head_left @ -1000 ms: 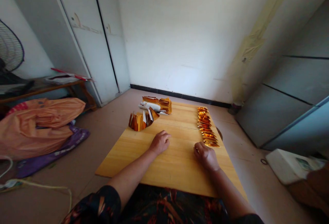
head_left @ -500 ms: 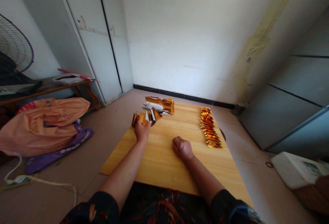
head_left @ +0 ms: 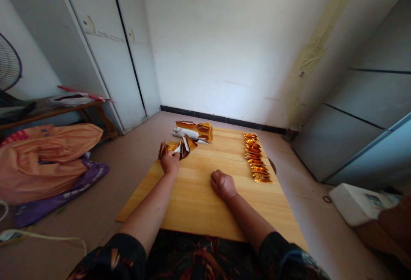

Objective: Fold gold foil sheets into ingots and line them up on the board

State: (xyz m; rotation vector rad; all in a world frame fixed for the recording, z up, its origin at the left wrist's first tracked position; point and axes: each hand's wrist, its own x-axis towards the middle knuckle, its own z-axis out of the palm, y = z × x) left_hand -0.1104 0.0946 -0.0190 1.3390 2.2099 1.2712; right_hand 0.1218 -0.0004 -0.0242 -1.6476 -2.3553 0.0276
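My left hand [head_left: 170, 162] is closed on the near edge of a fanned bunch of gold foil wrappers [head_left: 184, 146] with white and brown faces, at the table's left side. The fingertips are partly hidden behind the foil. My right hand [head_left: 222, 184] rests in a loose fist on the wooden tabletop [head_left: 195, 198], with nothing visible in it. Behind the bunch lies a pile of flat gold foil pieces [head_left: 205, 131] with a white roll-like piece [head_left: 186, 132] beside it. A row of folded shiny gold packets [head_left: 255, 158] runs along the right side of the table.
To the left, an orange bag [head_left: 48, 143] and a purple bag [head_left: 64, 194] lie on the floor near a low wooden bench [head_left: 77, 105]. A fan [head_left: 9, 64] stands behind. A white box [head_left: 356, 205] sits on the right, before a grey cabinet [head_left: 349, 130].
The view has turned slightly to the right, so everything appears shifted left. My left hand keeps its hold on the foil wrappers, its fingers now more closed, and my right fist stays put.
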